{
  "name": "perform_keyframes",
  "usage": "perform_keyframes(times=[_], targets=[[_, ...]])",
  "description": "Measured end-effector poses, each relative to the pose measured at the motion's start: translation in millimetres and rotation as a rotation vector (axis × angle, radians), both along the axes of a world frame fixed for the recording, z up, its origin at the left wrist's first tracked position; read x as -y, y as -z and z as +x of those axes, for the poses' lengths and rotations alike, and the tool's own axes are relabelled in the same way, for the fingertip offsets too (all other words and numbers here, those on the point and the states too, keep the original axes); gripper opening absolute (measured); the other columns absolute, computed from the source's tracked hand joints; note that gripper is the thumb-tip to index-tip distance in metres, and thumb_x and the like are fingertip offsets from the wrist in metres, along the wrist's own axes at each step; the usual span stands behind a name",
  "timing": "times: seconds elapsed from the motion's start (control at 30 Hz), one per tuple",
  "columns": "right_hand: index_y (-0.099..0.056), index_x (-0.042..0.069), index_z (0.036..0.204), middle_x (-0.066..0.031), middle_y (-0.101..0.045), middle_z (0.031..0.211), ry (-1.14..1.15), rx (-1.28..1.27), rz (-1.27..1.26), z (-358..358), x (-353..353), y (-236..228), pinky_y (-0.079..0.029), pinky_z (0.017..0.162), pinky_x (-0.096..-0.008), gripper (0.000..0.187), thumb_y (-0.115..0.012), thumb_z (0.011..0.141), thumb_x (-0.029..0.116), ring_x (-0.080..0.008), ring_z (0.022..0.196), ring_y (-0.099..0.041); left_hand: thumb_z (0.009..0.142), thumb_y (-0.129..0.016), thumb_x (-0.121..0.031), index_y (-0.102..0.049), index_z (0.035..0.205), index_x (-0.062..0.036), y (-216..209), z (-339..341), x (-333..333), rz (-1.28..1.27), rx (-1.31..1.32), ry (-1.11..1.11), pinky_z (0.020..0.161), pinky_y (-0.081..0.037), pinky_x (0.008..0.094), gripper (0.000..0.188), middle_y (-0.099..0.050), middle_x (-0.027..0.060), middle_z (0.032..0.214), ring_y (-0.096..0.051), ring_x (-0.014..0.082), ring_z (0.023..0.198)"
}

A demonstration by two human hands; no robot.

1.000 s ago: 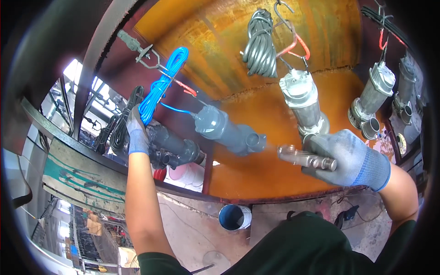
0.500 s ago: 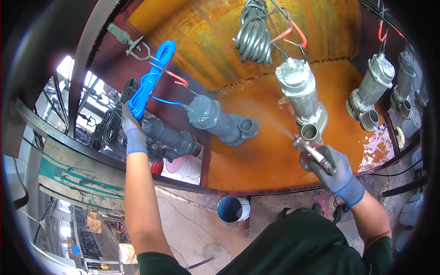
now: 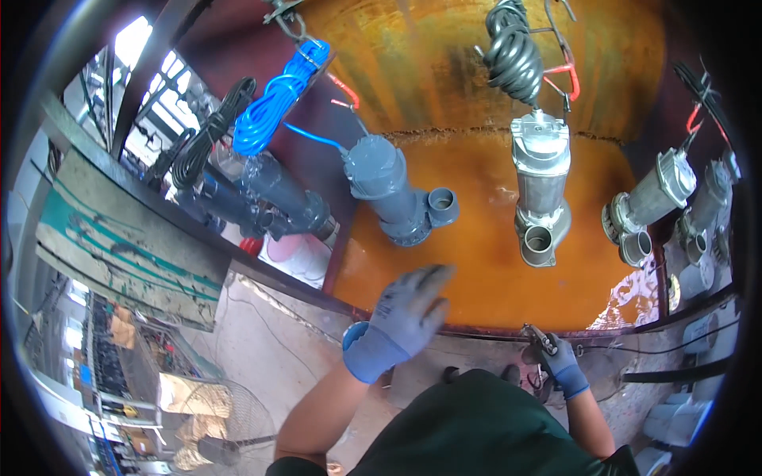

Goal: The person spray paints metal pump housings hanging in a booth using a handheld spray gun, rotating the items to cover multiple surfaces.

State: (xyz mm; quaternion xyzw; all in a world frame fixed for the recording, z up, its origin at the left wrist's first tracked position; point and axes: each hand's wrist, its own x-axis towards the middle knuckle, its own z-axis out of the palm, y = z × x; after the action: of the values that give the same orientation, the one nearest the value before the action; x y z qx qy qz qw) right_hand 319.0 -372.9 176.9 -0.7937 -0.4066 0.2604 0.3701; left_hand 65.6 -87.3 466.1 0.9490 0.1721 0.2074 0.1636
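Rusty orange tank (image 3: 476, 262) as landmark: five pumps hang over its water – grey pump (image 3: 393, 190) centre, steel pump (image 3: 541, 186) beside it, dark one to the left, two more far right; two cable coils overhead. Left hand (image 3: 405, 317) at the near rim, fingers loosely spread, holding nothing – right hand (image 3: 559, 361) below the rim, fingers wrapped round a small metal tool (image 3: 538, 337). Concrete workshop floor beneath.

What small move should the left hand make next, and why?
Probably reach forward to the grey pump hanging over the orange water. The gloved left hand is open, empty and raised just below it, while the right hand is low at the tank rim, gripping a small metal tool.
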Motion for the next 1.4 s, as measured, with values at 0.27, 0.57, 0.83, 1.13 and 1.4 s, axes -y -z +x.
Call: perform_keyframes(times=[0.27,0.57,0.83,1.13,1.4], targets=[[-0.074,0.011,0.127,-0.0242,-0.077,0.117,-0.01,0.044,-0.351,2.3,46.3,45.8,-0.058,0.095,-0.0536,0.044,-0.075,0.095,0.041,-0.0457,0.111,-0.073,0.096,-0.062,-0.023,-0.074,0.122,-0.0012,-136.2,21.0,109.7,0.659,-0.407,0.491,0.083,-0.053,0.043,0.036,-0.07,0.014,0.109,-0.066,0.0286,0.096],[-0.074,0.011,0.131,-0.0263,-0.077,0.114,0.189,-0.06,-0.48,10.9,98.0,69.5,-0.058,0.093,-0.0533,0.05,-0.077,0.095,0.045,-0.0473,0.11,-0.073,0.095,-0.063,-0.023,-0.075,0.12,-0.0016,-134.9,53.6,164.4,0.778,-0.275,0.641,0.082,-0.054,0.0444,0.035,-0.07,0.0132,0.105,-0.067,0.0295,0.093],[-0.073,0.009,0.13,-0.0241,-0.079,0.113,0.307,-0.144,-0.414,31.3,133.3,73.6,-0.06,0.091,-0.0496,0.047,-0.077,0.095,0.04,-0.042,0.109,-0.076,0.095,-0.064,-0.023,-0.076,0.118,-0.0019,-127.9,78.7,198.6,0.768,-0.284,0.669,0.08,-0.056,0.0456,0.033,-0.071,0.0126,0.102,-0.068,0.0302,0.091],[-0.076,0.005,0.121,-0.025,-0.078,0.109,0.224,-0.003,-0.351,82.5,167.7,142.7,-0.059,0.094,-0.0509,0.044,-0.079,0.092,0.038,-0.0442,0.109,-0.075,0.095,-0.064,-0.023,-0.077,0.115,-0.0023,-112.7,98.4,214.2,0.755,-0.323,0.685,0.079,-0.057,0.0469,0.031,-0.072,0.0118,0.098,-0.069,0.0311,0.088],[-0.076,0.006,0.12,-0.0247,-0.079,0.11,-0.063,0.137,-0.505,112.4,148.6,172.7,-0.059,0.095,-0.0508,0.044,-0.081,0.089,0.037,-0.0439,0.11,-0.075,0.095,-0.065,-0.023,-0.078,0.113,-0.0027,-60.7,152.1,240.8,0.686,-0.606,0.625,0.077,-0.059,0.0481,0.03,-0.073,0.0112,0.095,-0.07,0.0319,0.085]])
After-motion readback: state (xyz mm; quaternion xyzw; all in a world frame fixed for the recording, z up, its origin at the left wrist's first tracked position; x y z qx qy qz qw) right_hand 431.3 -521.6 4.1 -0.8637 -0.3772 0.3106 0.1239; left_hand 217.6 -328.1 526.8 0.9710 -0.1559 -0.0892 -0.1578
